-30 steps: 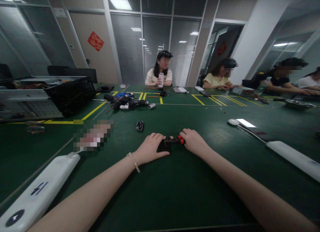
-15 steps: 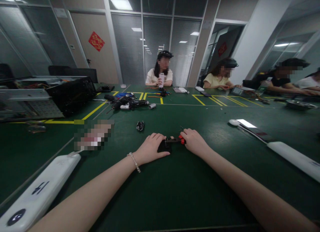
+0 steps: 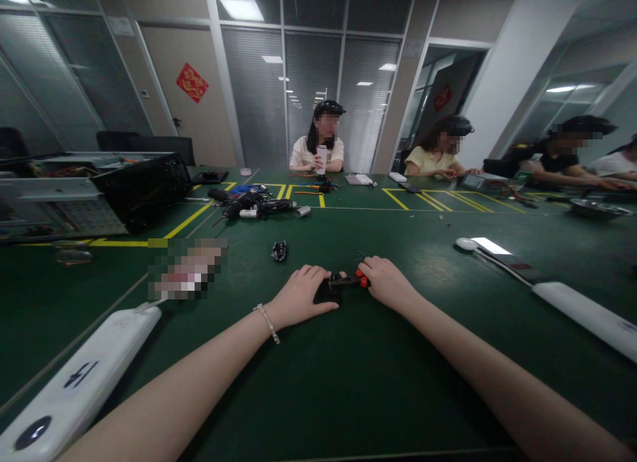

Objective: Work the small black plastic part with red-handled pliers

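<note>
My left hand [image 3: 306, 296] is closed round a small black part [image 3: 328, 295] on the green table [image 3: 378, 376], its thumb along the near side. What exactly the part is I cannot make out. In my right hand [image 3: 388, 280] are red-handled pliers [image 3: 363, 278], their dark jaws pointing left and meeting the black part. Whether the jaws grip it is too small to tell. A small black and silver piece [image 3: 279, 251] lies on the table beyond my left hand.
White devices with phones lie at left [image 3: 84, 382] and right [image 3: 582, 312]. An opened computer case [image 3: 64, 206] stands at the far left. A pile of dark cables and parts [image 3: 253, 202] lies mid-table. Several people sit across the table, one person [image 3: 318, 147] holding a cup.
</note>
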{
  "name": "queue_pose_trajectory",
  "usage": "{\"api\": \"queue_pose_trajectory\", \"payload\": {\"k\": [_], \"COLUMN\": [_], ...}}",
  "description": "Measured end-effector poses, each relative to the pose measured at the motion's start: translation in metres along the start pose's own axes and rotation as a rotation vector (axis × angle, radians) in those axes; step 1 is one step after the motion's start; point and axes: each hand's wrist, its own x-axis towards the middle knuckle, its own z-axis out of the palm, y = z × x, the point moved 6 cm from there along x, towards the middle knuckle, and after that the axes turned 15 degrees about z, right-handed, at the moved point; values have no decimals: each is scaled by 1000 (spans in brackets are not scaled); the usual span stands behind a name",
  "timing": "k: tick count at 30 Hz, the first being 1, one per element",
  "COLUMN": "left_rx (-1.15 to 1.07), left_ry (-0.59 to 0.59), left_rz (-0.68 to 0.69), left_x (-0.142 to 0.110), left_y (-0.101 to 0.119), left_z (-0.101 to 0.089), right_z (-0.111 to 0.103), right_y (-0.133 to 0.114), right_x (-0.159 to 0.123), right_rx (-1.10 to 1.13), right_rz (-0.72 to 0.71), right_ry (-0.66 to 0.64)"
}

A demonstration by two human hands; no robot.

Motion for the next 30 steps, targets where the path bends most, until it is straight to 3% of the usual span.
{"api": "queue_pose_trajectory", "payload": {"k": [30], "left_rx": [-2], "left_ry": [8], "left_rz": [-2], "left_x": [0], "left_y": [-1], "left_z": [1], "right_z": [2], "right_y": [3], "right_x": [0], "right_rx": [17], "right_rz": [17], "right_ry": [-9]}}
